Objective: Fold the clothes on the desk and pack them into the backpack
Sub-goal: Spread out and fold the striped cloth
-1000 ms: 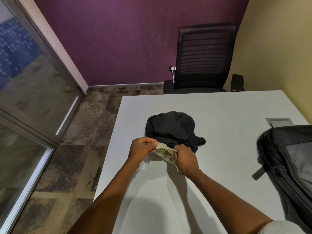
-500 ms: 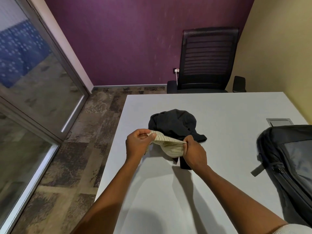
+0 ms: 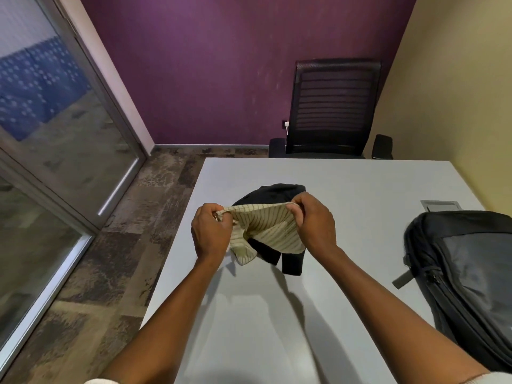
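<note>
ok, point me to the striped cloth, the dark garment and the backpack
striped cloth (image 3: pixel 270 228): head view, middle of the stretched panel
dark garment (image 3: pixel 279 191): head view, top of the heap behind the cloth
backpack (image 3: pixel 454 225): head view, upper shell

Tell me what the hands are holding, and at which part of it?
Both hold the striped cream garment by its top edge: the left hand pinches the left end, the right hand the right end.

Dim light, soft shadows, wide-angle distortion
</note>
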### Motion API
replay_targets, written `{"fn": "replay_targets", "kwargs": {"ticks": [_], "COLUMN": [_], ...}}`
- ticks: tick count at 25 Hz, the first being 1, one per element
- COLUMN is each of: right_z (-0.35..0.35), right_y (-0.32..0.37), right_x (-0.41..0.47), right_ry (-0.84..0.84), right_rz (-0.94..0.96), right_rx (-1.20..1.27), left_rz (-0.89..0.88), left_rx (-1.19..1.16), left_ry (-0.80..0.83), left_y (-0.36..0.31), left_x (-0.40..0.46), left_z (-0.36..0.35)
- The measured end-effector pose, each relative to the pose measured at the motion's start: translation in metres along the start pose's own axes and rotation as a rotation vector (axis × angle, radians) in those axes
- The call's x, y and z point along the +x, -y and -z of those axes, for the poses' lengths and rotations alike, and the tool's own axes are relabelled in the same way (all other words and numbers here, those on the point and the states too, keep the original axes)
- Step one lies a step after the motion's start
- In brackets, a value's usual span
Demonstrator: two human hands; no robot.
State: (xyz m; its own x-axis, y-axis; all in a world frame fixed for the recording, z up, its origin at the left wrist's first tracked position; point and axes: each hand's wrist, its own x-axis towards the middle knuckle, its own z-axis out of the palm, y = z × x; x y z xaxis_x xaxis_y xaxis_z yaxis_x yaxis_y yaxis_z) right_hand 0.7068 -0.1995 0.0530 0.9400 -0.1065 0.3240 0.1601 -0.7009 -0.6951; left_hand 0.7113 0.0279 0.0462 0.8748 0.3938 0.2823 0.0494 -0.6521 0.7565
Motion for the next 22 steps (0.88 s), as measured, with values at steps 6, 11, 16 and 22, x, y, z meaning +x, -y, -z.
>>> {"fn": "replay_targets", "kwargs": {"ticks": [6, 11, 16, 22], "right_z": [0.030, 0.057, 0.074, 0.084], "right_y": [-0.026, -0.019, -0.004, 0.007], "right_x": [-0.003, 0.004, 0.016, 0.033], "right_ry": [0.202, 0.064, -0.076, -0.161], "right_rz": [0.078, 0.071, 0.090, 0.023], "right_rx": [-0.275, -0.276, -0.287, -0.485], "left_rz": [-0.048, -0.030, -0.024, -0.041], "left_rx": [0.052, 0.111, 0.175, 0.279], "left_ry": [-0.009, -0.065, -0.039, 0.225], "left_y": [0.000, 0.003, 0.007, 0.029], "left_x": [0.003, 0.018, 0.043, 0.081], "left_z": [0.014, 0.018, 0.028, 0.053]}}
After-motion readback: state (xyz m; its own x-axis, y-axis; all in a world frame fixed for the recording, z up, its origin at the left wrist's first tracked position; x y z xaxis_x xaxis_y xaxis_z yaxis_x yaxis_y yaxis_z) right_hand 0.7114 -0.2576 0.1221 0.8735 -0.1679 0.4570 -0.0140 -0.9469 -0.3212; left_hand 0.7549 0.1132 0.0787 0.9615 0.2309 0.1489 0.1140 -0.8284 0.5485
